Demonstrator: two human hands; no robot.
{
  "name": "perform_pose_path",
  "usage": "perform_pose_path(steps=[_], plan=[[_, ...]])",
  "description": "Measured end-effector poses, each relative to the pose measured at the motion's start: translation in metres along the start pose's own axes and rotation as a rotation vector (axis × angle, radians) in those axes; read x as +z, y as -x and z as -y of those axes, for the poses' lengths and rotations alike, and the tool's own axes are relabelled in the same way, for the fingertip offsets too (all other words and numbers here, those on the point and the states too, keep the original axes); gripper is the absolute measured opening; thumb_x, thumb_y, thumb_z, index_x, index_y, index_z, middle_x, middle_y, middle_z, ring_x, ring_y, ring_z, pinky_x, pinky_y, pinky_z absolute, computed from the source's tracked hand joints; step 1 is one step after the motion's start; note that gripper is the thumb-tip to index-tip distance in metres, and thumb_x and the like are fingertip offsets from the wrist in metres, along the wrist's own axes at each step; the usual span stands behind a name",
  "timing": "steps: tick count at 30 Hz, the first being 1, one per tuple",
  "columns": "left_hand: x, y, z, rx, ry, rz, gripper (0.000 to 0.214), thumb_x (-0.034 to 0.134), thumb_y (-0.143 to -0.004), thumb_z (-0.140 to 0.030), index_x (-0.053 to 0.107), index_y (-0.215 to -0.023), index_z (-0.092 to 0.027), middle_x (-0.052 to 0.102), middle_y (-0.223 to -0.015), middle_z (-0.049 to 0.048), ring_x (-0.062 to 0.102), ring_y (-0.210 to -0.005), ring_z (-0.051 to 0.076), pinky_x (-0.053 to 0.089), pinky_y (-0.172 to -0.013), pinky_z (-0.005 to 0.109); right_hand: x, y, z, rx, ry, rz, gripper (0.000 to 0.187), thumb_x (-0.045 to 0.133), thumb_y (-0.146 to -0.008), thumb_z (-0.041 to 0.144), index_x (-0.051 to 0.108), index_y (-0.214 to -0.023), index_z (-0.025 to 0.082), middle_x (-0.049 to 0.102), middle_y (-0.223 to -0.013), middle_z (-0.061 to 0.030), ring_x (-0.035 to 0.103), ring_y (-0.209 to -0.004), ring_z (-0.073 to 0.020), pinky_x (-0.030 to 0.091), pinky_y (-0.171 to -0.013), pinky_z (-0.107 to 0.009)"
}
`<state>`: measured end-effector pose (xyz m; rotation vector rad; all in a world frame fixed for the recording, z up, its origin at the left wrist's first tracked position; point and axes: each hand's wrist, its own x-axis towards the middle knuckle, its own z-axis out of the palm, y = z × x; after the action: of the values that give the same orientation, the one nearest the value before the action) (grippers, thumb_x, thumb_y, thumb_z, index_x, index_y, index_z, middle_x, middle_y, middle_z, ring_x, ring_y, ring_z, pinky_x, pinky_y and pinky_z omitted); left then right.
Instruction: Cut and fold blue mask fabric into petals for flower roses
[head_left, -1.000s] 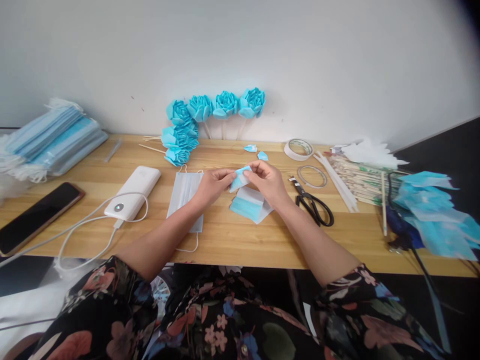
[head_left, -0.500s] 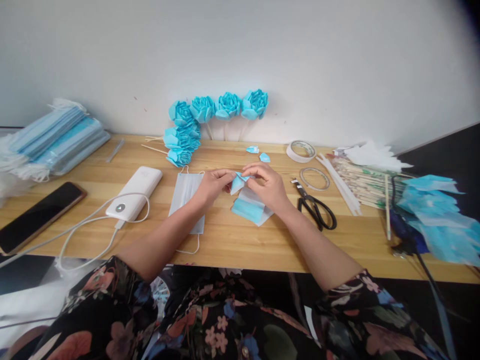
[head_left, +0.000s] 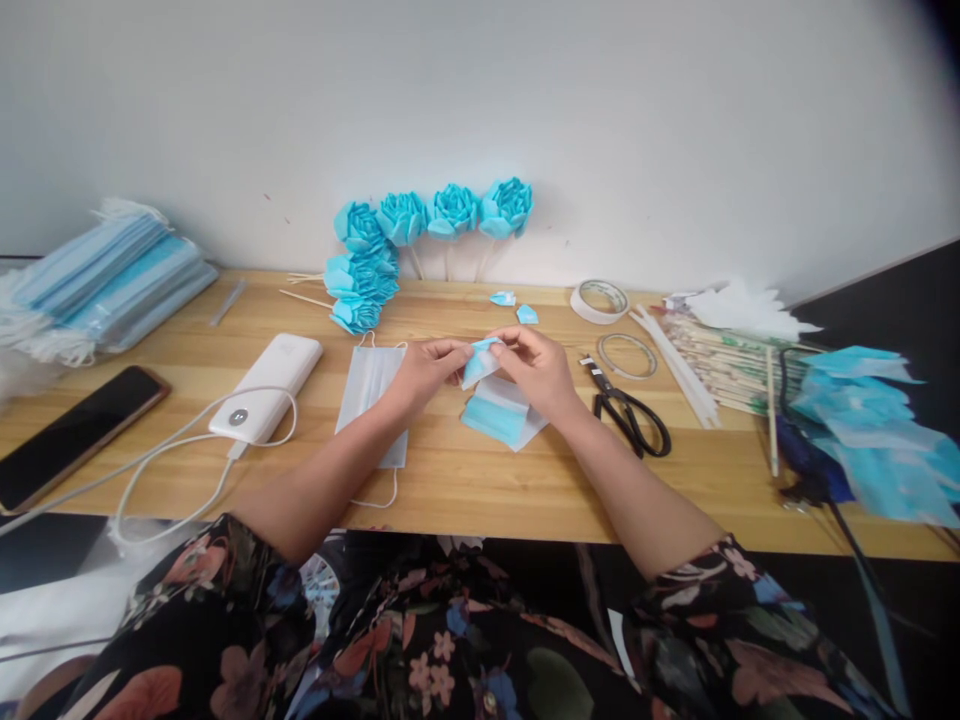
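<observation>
My left hand (head_left: 424,372) and my right hand (head_left: 536,370) meet over the middle of the wooden table (head_left: 465,480). Both pinch a small light-blue piece of mask fabric (head_left: 478,360) between fingertips, held just above the table. Under my right hand lies a small stack of cut blue pieces (head_left: 501,414). A whole white face mask (head_left: 367,392) lies flat beside my left wrist. Two tiny folded blue petals (head_left: 514,306) sit further back.
Several blue fabric roses on sticks (head_left: 420,225) lean on the wall. Black scissors (head_left: 626,410), tape rolls (head_left: 600,299), wooden sticks (head_left: 724,365) and blue scraps (head_left: 870,420) lie right. Left: a power bank (head_left: 266,385) with cable, a phone (head_left: 71,432), stacked masks (head_left: 105,280).
My fingers have shifted slightly on the blue piece, folding it between both hands. The view has wobbled a little. Everything else on the table stays where it was.
</observation>
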<state>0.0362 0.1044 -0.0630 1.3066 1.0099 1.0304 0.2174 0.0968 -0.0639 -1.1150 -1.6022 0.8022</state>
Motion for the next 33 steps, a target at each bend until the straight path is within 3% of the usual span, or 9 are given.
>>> perform_pose_path(steps=[7, 16, 23, 29, 33], plan=[[0.0008, 0.0005, -0.0001, -0.004, 0.010, -0.001, 0.030, 0.073, -0.072, -0.044, 0.074, -0.078, -0.015, 0.062, -0.062, -0.0003, 0.051, -0.056, 0.010, 0.042, -0.058, 0.024, -0.0009, -0.0002, -0.0004, 0.024, -0.019, 0.012, 0.015, 0.064, -0.082, 0.031, 0.072, -0.090, 0.021, 0.073, -0.084, -0.0003, 0.065, -0.071, -0.0146, 0.051, -0.067, -0.027], [0.0016, 0.0008, 0.0011, 0.007, -0.023, -0.022, 0.028, 0.072, -0.073, -0.043, 0.073, -0.074, -0.015, 0.062, -0.060, 0.0002, 0.051, -0.054, 0.010, 0.042, -0.056, 0.024, 0.0003, 0.0004, 0.0047, 0.036, -0.004, 0.037, 0.029, 0.072, -0.078, 0.037, 0.072, -0.103, 0.022, 0.072, -0.087, -0.0002, 0.064, -0.072, -0.0150, 0.051, -0.066, -0.027], [0.0042, 0.0025, -0.0031, -0.017, -0.078, 0.003, 0.033, 0.075, -0.071, -0.046, 0.073, -0.074, -0.014, 0.063, -0.060, 0.0007, 0.052, -0.054, 0.010, 0.041, -0.055, 0.023, 0.0011, -0.0008, 0.0006, 0.027, 0.062, -0.005, 0.010, 0.067, -0.080, 0.030, 0.069, -0.080, 0.021, 0.067, -0.072, 0.0015, 0.059, -0.064, -0.0134, 0.048, -0.065, -0.027], [0.0029, 0.0030, -0.0052, -0.027, -0.059, -0.004, 0.032, 0.073, -0.072, -0.044, 0.066, -0.061, -0.014, 0.059, -0.055, -0.0004, 0.050, -0.052, 0.009, 0.041, -0.055, 0.023, 0.0003, -0.0010, -0.0014, 0.007, 0.043, -0.050, 0.010, 0.068, -0.081, 0.031, 0.071, -0.082, 0.021, 0.068, -0.075, 0.0008, 0.059, -0.066, -0.0140, 0.049, -0.064, -0.027], [0.0005, 0.0012, -0.0013, -0.074, 0.027, -0.017, 0.030, 0.073, -0.072, -0.043, 0.067, -0.064, -0.015, 0.059, -0.055, -0.0005, 0.050, -0.050, 0.009, 0.042, -0.054, 0.023, -0.0002, -0.0011, -0.0037, -0.135, 0.106, -0.022, 0.007, 0.066, -0.084, 0.025, 0.072, -0.087, 0.024, 0.072, -0.087, -0.0014, 0.065, -0.081, -0.0176, 0.053, -0.074, -0.031]])
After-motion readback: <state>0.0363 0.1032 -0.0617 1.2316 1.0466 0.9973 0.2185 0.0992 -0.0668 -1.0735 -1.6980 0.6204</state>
